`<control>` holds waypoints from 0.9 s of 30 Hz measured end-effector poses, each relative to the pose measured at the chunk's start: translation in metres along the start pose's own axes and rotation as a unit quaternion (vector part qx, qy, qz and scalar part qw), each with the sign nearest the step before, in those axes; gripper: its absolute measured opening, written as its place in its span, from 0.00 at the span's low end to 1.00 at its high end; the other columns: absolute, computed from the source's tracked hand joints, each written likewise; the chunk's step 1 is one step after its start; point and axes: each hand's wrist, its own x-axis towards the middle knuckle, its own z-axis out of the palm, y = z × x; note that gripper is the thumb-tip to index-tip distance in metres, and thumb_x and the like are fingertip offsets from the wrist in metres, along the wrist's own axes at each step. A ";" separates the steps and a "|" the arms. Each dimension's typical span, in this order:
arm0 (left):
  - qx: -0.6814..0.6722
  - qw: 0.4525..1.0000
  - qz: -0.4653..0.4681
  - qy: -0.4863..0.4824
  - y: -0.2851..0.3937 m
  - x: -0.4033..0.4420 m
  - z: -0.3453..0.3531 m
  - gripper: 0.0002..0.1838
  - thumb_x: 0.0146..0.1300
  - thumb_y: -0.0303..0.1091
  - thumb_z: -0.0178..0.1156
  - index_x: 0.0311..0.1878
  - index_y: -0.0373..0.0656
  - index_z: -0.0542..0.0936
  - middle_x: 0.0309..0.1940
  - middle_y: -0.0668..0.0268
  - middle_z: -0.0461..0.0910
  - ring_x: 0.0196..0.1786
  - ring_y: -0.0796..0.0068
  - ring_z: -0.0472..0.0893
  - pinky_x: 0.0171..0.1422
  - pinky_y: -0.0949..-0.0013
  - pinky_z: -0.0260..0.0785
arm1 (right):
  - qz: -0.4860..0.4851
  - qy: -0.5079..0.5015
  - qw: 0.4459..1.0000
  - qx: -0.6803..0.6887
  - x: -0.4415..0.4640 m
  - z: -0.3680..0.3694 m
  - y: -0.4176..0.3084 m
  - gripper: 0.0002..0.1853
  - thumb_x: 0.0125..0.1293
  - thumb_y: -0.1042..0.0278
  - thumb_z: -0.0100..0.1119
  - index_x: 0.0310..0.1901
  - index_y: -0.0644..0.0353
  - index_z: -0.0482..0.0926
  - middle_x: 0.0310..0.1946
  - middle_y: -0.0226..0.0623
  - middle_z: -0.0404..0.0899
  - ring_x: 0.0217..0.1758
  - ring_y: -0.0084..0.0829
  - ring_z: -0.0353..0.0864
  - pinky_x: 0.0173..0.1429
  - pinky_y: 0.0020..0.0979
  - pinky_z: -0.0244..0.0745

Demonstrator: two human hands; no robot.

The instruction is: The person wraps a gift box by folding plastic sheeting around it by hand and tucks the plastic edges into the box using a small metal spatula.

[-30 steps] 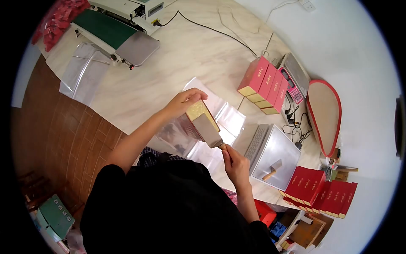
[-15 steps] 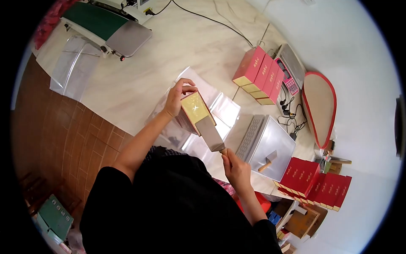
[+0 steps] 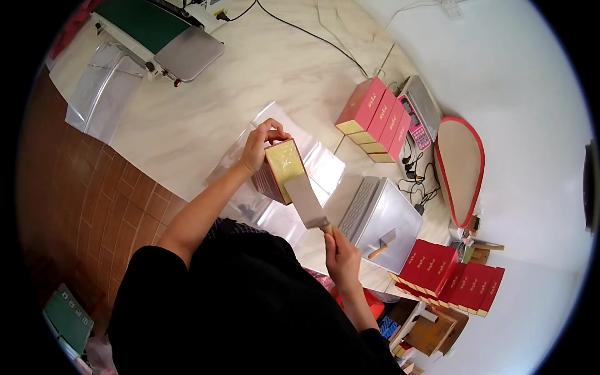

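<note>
My left hand (image 3: 262, 145) grips the upper edge of a red box with a yellow end face (image 3: 286, 158), with its fingers curled over the top. The box is tilted above the clear plastic sheets on the table, its yellow end toward me. In my right hand (image 3: 343, 255) is a putty knife (image 3: 304, 200), held by its handle. Its wide metal blade lies over the lower part of the yellow face, and I cannot tell how firmly it presses. The yellow face looks shiny and wrinkled, like film.
Clear plastic sheets (image 3: 322, 164) lie beneath the box. To the right are red boxes (image 3: 375, 122), a pink scale (image 3: 420, 134), a silver metal case (image 3: 390, 219) bearing a second putty knife (image 3: 382, 244), and more stacked red boxes (image 3: 431, 265). A green-belted machine (image 3: 140, 25) stands at upper left.
The whole view has shifted, so most things on the right appear slightly left and lower. Both hands keep their holds; the blade still overlaps the yellow face, at a slightly changed angle.
</note>
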 end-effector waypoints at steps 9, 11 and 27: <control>-0.058 0.996 -0.044 0.041 -0.014 -0.002 -0.002 0.35 0.76 0.67 0.26 0.39 0.45 0.71 0.36 0.59 0.87 0.41 0.72 0.84 0.55 0.68 0.71 | -0.055 0.004 0.995 -0.086 0.043 0.038 -0.013 0.08 0.72 0.64 0.58 0.50 0.50 0.80 0.24 0.38 0.81 0.23 0.42 0.82 0.26 0.39 0.74; -0.078 0.995 -0.040 0.037 -0.020 -0.001 -0.003 0.35 0.76 0.67 0.26 0.39 0.45 0.71 0.36 0.59 0.87 0.41 0.72 0.84 0.55 0.68 0.71 | -0.067 0.008 0.993 -0.099 0.049 0.042 -0.015 0.08 0.72 0.64 0.58 0.50 0.50 0.80 0.23 0.38 0.81 0.22 0.42 0.81 0.25 0.39 0.74; -0.028 0.999 -0.006 0.032 -0.008 0.001 -0.002 0.35 0.76 0.65 0.26 0.32 0.44 0.68 0.31 0.55 0.86 0.37 0.74 0.83 0.49 0.70 0.70 | -0.093 -0.006 0.983 -0.161 0.054 0.047 -0.014 0.10 0.71 0.63 0.59 0.50 0.55 0.78 0.20 0.38 0.79 0.19 0.42 0.80 0.22 0.41 0.72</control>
